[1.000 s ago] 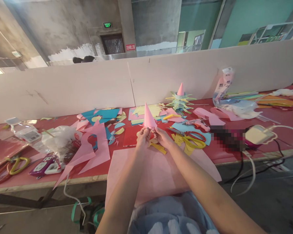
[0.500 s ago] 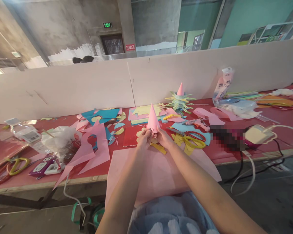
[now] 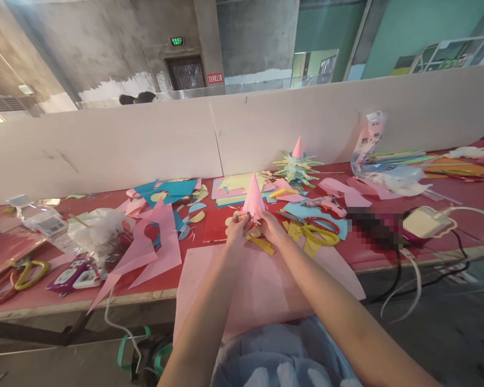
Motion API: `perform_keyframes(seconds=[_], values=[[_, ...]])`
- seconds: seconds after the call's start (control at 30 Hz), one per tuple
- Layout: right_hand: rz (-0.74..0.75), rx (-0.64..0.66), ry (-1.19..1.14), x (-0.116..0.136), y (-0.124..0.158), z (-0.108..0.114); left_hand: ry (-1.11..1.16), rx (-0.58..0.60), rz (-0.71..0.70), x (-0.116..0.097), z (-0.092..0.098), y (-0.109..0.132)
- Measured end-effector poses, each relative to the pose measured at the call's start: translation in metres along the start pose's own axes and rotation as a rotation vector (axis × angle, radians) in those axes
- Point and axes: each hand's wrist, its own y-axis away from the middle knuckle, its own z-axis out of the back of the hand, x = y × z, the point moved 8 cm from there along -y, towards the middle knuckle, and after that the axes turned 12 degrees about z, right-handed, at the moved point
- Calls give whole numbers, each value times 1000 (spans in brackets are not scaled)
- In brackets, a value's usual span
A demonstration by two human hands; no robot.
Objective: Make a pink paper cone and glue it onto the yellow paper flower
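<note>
A pink paper cone (image 3: pixel 253 200) stands point up between my two hands, over the middle of the red table. My left hand (image 3: pixel 239 224) is closed on its lower left edge, with the fingertips pinching near the base. On the other side my right hand (image 3: pixel 269 223) grips the cone's lower right edge. Part of a pale yellow scalloped paper piece (image 3: pixel 255 231) shows below and between the hands; the rest is hidden. Yellow paper strips (image 3: pixel 262 244) lie just beside my right hand.
Scissors with red and yellow handles (image 3: pixel 318 231) and a pink glue gun (image 3: pixel 326 204) lie to the right. Behind stands a fringed paper tower with a pink cone top (image 3: pixel 297 164). Pink paper offcuts (image 3: pixel 165 236) and a plastic bag (image 3: pixel 94 231) lie left. A white panel (image 3: pixel 145 145) borders the back.
The tip of the pink cone has tilted slightly to the right. Both hands keep their hold in nearly the same place.
</note>
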Motion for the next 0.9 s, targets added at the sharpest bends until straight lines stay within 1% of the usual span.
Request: perform_keyframes(seconds=[0.23,0.37,0.43,0.53,0.6,0.77,0.9], values=[[27,-107,47,-2,-2,8,-17,7,-7,0,-1,1],[53,-179,84,0,-2,15,-117,-12,-81,-6,-2,2],[61,-206,110,-1,-3,18,-225,-81,-163,-13,0,5],[67,-235,145,-2,-3,21,-385,-235,-327,-27,6,14],[70,-240,157,-3,-3,22,-465,-268,-414,-34,4,20],[75,-229,167,-1,-3,20,-602,-164,-513,-38,-9,25],[75,-228,161,1,-2,19,-687,-137,-567,-40,-15,27]])
